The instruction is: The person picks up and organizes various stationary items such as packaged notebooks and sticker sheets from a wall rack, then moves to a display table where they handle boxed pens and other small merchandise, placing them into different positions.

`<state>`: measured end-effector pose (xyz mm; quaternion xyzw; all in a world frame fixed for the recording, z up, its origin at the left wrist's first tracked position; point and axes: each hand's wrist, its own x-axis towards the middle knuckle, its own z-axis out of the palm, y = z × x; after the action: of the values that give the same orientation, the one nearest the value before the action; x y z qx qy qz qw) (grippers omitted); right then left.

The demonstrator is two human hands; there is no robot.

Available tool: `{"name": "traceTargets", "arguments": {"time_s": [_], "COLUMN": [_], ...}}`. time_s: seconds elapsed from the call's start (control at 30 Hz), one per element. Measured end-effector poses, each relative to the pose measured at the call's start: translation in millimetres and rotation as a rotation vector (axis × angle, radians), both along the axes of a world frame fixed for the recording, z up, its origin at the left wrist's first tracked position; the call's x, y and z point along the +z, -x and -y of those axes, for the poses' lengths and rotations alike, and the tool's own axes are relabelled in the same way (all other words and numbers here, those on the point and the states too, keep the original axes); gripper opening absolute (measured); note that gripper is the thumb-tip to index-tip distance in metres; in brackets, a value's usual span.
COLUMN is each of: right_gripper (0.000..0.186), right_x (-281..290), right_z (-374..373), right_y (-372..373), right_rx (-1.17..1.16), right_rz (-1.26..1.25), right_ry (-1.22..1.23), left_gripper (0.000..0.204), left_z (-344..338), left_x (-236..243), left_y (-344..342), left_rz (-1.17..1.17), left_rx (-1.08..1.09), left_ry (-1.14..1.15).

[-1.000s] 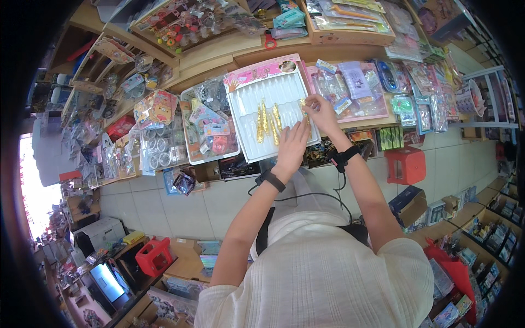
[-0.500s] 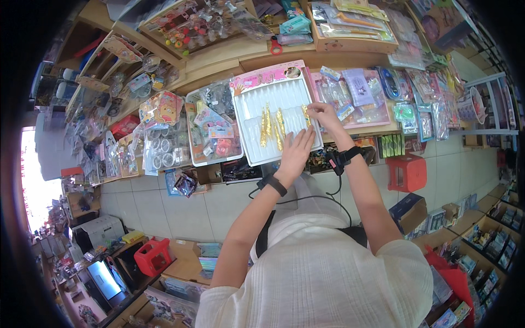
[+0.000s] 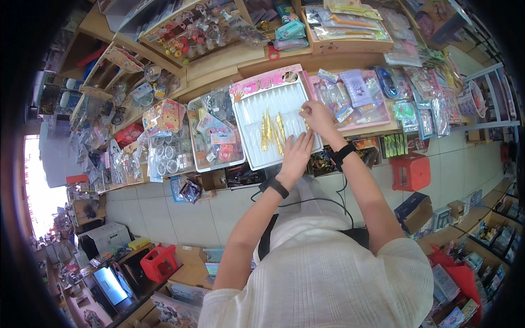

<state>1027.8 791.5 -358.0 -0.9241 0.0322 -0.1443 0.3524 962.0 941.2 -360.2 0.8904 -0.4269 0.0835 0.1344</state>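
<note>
A white molded tray (image 3: 249,113) with a pink printed header lies on the counter, its slots long and narrow. Several slim, pointed gold foil cones (image 3: 264,133) rest across its middle. My left hand (image 3: 297,157) lies at the tray's lower right part, fingers stretched out and holding nothing. Over the tray's right side, my right hand (image 3: 317,117) pinches another gold foil cone, mostly hidden behind the fingers; only bits of gold show.
Left of the tray stands a white basket (image 3: 220,164) of small packaged items. On the right lies a pink board (image 3: 377,116) with packaged goods. A wooden box (image 3: 353,47) of packets sits behind. A red stool (image 3: 411,171) stands on the tiled floor.
My right hand has shifted slightly left, its fingers more curled, and the gold cone it pinches is now more hidden. My left hand stays on the tray.
</note>
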Motion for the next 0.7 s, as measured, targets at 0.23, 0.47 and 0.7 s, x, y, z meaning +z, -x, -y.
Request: {"name": "traceTargets", "arguments": {"time_s": [0.23,0.47,0.7], "right_gripper": [0.019,0.021,0.017], "right_x": [1.2,-8.3,-14.0], "right_z": [12.0,18.2,16.0], "right_y": [-13.8,-13.3,-4.8], "right_rx": [0.043,0.028,0.04], "right_rz": [-0.187,-0.32,-0.166], "right_ry": [-0.391,-0.481,-0.473], "left_gripper": [0.061,0.056,0.053], "left_z": [-2.4,-5.9,-6.0], "left_x": [4.7,2.1,4.3], "left_y": [3.0,3.0,-0.6], "left_rz": [0.017,0.047,0.057], "left_rx": [-0.011,-0.022,-0.063], "left_ry": [-0.022,-0.024,-0.014]}}
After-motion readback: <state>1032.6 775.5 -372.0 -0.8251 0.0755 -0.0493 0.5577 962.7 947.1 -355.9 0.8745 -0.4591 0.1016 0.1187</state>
